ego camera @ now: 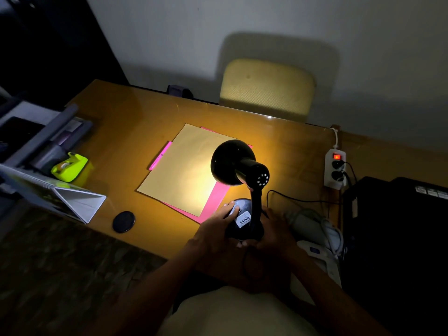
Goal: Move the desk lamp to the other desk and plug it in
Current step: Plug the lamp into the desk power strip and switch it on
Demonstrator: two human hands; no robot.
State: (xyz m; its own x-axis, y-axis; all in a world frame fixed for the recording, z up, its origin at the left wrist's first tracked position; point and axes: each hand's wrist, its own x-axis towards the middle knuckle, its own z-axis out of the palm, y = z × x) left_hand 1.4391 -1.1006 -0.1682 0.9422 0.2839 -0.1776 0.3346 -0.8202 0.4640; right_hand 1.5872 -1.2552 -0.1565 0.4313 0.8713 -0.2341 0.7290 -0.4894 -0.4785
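Observation:
A black desk lamp [238, 166] stands lit near the front right of the wooden desk [135, 122], its shade casting light on a tan sheet of paper [184, 166]. My left hand [218, 226] rests on the lamp's round base with a finger near a white label. Gripping the base from the right side of the stem is my right hand [274, 229]. The lamp's black cord [303, 200] runs right to a white power strip [335, 168] with a glowing red switch, where two black plugs sit in the sockets.
A pink folder [215, 202] and a pink pen [160, 155] lie by the paper. A black disc [123, 221], a green tape dispenser [69, 167] and a standing calendar [60, 197] sit at left. A yellow chair [266, 88] stands behind; a black machine [397, 214] lies at right.

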